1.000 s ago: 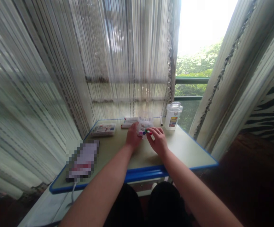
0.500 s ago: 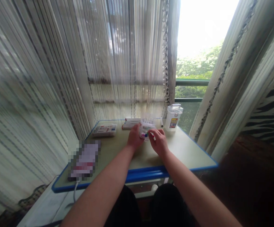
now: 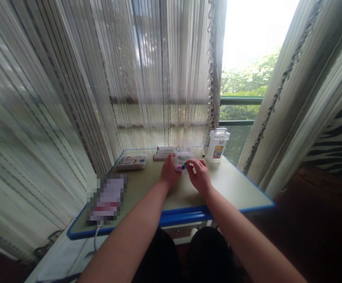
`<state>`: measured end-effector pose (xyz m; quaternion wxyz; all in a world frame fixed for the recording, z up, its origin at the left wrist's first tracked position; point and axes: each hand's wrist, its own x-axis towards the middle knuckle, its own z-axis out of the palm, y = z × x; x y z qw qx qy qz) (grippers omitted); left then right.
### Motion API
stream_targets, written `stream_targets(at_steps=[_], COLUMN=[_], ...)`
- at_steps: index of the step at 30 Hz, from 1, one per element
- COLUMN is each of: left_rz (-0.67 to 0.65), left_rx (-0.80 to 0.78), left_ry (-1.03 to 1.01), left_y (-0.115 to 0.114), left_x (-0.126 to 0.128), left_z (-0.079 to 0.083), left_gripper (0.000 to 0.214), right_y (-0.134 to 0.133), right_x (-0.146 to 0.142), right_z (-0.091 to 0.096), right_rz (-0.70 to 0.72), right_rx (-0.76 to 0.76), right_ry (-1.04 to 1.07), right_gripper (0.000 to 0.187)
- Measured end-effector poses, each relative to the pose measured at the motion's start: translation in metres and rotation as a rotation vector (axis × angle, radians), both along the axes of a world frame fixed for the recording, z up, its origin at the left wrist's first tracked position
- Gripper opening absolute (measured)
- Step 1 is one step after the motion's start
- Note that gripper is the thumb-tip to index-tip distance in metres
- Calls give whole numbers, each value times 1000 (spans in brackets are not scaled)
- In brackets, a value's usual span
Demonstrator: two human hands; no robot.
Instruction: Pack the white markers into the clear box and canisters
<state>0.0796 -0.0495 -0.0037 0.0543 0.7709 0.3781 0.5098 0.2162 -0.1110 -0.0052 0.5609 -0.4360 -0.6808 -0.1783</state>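
Left hand [image 3: 170,171] is curled around the left side of a clear plastic box [image 3: 185,157]; right hand [image 3: 191,164] has a narrow pinch at the box's near right, right by a green marker end [image 3: 185,164], too small to tell if it's gripped. Round blue end [image 3: 183,167] beside it. Slim, smooth white markers [image 3: 163,150] lie left of the box, tall see-through tub [image 3: 216,146] off to its right.

Clear plastic box [image 3: 180,158], bright-ended markers [image 3: 183,167] inside
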Motion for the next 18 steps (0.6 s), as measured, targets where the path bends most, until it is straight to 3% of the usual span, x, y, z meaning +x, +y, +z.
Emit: stream_targets(at_steps=[18], left_rz=[20], left_rx=[0], left_ry=[-29], left_y=[4], left_x=[3], left_z=[-1], left_gripper=[47], right_y=[-6], right_x=[-3], right_z=[-2], right_rz=[-87], right_rx=[62], right_ry=[-194], right_gripper=[19])
